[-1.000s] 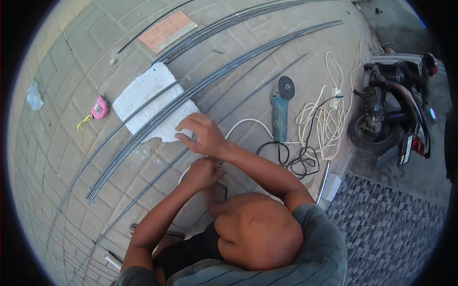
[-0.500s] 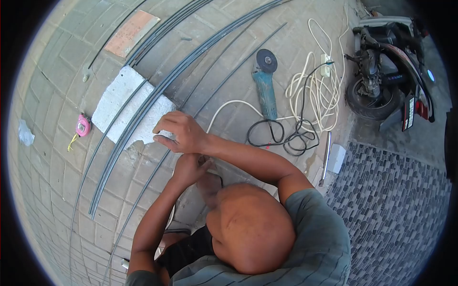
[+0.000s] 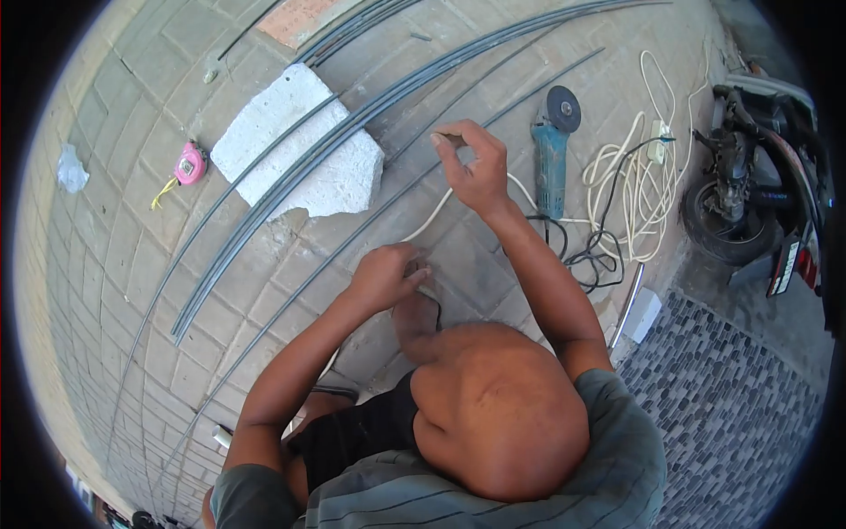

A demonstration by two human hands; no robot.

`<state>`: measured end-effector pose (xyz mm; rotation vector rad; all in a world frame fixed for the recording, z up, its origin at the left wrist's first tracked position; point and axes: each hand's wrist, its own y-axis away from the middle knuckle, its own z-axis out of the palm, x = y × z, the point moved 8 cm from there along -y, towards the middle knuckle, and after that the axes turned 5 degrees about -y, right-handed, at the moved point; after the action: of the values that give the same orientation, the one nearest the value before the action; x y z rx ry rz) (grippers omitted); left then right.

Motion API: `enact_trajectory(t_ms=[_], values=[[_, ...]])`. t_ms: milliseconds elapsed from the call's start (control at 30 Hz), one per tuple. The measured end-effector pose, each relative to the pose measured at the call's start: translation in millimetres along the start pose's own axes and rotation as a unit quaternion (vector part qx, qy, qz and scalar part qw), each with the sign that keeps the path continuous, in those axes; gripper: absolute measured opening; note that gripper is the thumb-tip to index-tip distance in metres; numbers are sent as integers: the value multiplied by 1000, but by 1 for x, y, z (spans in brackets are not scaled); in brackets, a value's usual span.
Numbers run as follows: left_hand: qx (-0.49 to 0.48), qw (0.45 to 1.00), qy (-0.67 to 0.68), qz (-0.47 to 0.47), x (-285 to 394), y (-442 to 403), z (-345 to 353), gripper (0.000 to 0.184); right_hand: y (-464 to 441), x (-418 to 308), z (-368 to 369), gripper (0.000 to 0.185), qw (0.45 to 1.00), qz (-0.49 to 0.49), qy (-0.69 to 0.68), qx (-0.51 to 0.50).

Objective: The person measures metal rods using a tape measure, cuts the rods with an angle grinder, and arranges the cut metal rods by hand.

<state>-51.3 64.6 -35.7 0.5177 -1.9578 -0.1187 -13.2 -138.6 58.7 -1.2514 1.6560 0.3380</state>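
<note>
My right hand [image 3: 480,167] is raised over the paving, left of the angle grinder [image 3: 551,163]. Its thumb and forefinger curl towards each other in a pinch; whatever may be between the tips is too small to make out. Lower down, my left hand [image 3: 385,279] is by my foot [image 3: 414,319] with its fingers curled in, and I cannot see what they hold. Left of both hands, a bundle of thin steel rods [image 3: 291,181] crosses a white slab [image 3: 352,176]. A single rod [image 3: 326,260] runs between the slab and my left hand.
A pink tape measure [image 3: 190,164] lies left of the slab. Coiled cream extension cable [image 3: 617,185] and a black cord [image 3: 599,264] spread beside the grinder. A motorbike [image 3: 749,176] stands at the right, above a patterned mat [image 3: 731,397]. A brick-coloured tile [image 3: 300,19] lies at the top.
My right hand has moved away from my left, up and to the right towards the grinder. The left hand stays low near my foot. The whole view has shifted.
</note>
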Motion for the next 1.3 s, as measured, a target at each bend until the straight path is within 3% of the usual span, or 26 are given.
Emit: enact_trajectory(t_ms=[167,300,433,567,633,700,767,800,867,933,1100,1200,1300], values=[[12,999,-6,38,18,0,-9,33,-14,11,-16,10,999,26,22,28],[2,999,53,-7,12,1,-11,32,15,-3,-8,14,999,39,-22,11],[-31,999,33,-1,9,4,-16,32,102,-10,-10,13,995,89,-52,3],[-40,993,99,-55,-1,-4,-18,30,226,-3,-53,15,982,174,58,-46],[-50,993,94,-42,0,-10,-16,30,295,3,-90,18,955,263,118,-65],[-51,995,79,-27,13,-20,-19,32,351,-4,-129,25,929,279,236,-64],[-73,993,84,-42,28,-29,-18,32,404,-2,-154,50,872,360,315,-102],[-87,991,87,-59,32,-32,-15,32,424,-5,-157,50,873,361,310,-103],[-82,992,81,-46,30,-39,-8,33,462,17,-152,75,803,463,332,-177],[-86,993,71,-23,35,-44,-2,35,461,19,-140,90,790,459,334,-232],[-71,996,-40,44,53,-45,2,40,460,29,-139,110,757,507,273,-308],[-74,997,-17,18,48,-43,9,43,471,36,-141,122,757,512,230,-335],[-53,995,-50,66,52,-37,14,41,478,49,-147,129,735,533,199,-368]])
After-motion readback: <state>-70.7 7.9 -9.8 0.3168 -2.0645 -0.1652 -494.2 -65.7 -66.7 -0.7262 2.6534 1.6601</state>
